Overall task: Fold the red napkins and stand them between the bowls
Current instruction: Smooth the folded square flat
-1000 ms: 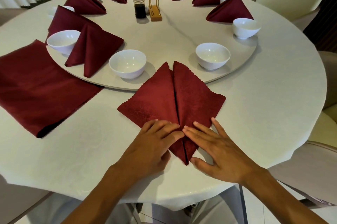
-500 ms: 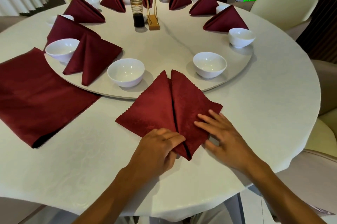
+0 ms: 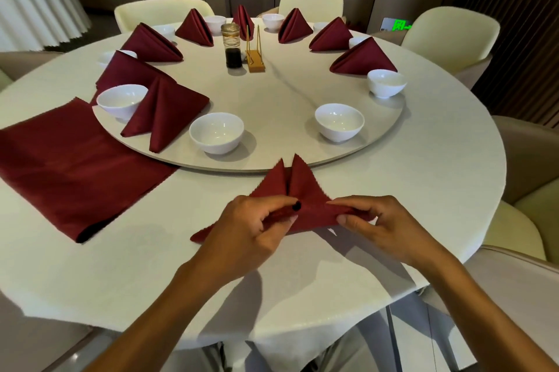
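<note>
At the table's near edge, both hands — left hand (image 3: 254,228) & right hand (image 3: 382,225) — pinch the half-folded red napkin (image 3: 298,190) w/ curled fingers — uneven pull could spring the creases open.

Matt red cloth napkin (image 3: 305,196); glossy white bowls (image 3: 216,132).

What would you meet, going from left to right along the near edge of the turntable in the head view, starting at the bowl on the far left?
White bowl → standing folded napkin → second white bowl → third white bowl → fourth white bowl.
</note>
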The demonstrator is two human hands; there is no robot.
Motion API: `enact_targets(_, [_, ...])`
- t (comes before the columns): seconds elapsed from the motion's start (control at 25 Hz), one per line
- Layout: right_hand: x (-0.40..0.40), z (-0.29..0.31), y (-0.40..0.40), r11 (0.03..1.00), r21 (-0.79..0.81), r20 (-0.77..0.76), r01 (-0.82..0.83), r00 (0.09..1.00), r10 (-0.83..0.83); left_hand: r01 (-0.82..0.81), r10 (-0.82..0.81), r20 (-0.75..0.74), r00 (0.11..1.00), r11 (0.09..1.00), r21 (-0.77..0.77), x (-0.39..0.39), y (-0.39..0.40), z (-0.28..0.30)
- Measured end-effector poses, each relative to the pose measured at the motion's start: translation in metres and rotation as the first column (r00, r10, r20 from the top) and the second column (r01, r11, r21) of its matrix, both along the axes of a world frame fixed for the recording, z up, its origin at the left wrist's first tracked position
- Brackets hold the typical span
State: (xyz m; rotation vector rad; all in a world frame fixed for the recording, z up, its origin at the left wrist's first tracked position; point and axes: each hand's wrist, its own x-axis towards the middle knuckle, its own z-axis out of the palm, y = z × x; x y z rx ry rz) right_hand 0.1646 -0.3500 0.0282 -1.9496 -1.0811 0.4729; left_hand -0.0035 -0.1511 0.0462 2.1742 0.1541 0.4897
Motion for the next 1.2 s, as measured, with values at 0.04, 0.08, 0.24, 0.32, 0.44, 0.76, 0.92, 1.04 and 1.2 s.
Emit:
enact_targets(0.04, [-0.003,0.009,-0.002,1.0,-0.022,0.001,-0.008,1.0,0.008,0.014,-0.015,-0.02,1.0,0.998,-0.054,-0.005,-0.001,0.012])
enact_targets(0.08, [-0.006,0.019,-0.005,0.999,-0.03,-0.024,-0.017,1.0,0.016,0.022,-0.027,-0.047,0.999,0.995,-0.097,-0.009,-0.001,0.025])
enact_targets(0.24, [-0.021,0.082,-0.013,0.995,0.062,-0.209,-0.073,0.974,0.084,0.01,-0.063,-0.135,0.989,0.932,-0.361,-0.016,0.004,0.098])
enact_targets(0.32, [-0.019,0.119,-0.016,0.984,0.152,-0.339,-0.091,0.931,0.138,0.019,-0.109,-0.162,0.981,0.879,-0.476,-0.01,0.016,0.138])
enact_targets(0.44, [-0.001,0.135,-0.011,0.985,0.141,-0.48,-0.102,0.863,0.159,0.041,-0.207,-0.277,0.938,0.862,-0.505,0.025,0.043,0.159])
enact_targets(0.76, [0.049,0.006,0.029,0.9,-0.436,-0.375,-0.01,0.911,-0.172,-0.184,-0.311,-0.635,0.708,0.786,-0.59,0.113,0.071,-0.024])
enact_targets(0.92, [0.055,0.002,0.03,0.874,-0.483,-0.382,-0.057,0.912,-0.152,-0.174,-0.266,-0.632,0.728,0.82,-0.546,0.112,0.079,-0.033])
enact_targets(1.04, [0.055,0.005,0.032,0.865,-0.5,-0.348,-0.044,0.925,-0.153,-0.197,-0.024,-0.592,0.805,0.931,-0.306,0.089,0.09,-0.029])
enact_targets(1.2, [0.05,-0.002,0.054,0.916,-0.392,-0.243,0.09,0.95,-0.198,-0.155,0.023,-0.604,0.796,0.974,-0.167,0.048,0.085,-0.034])
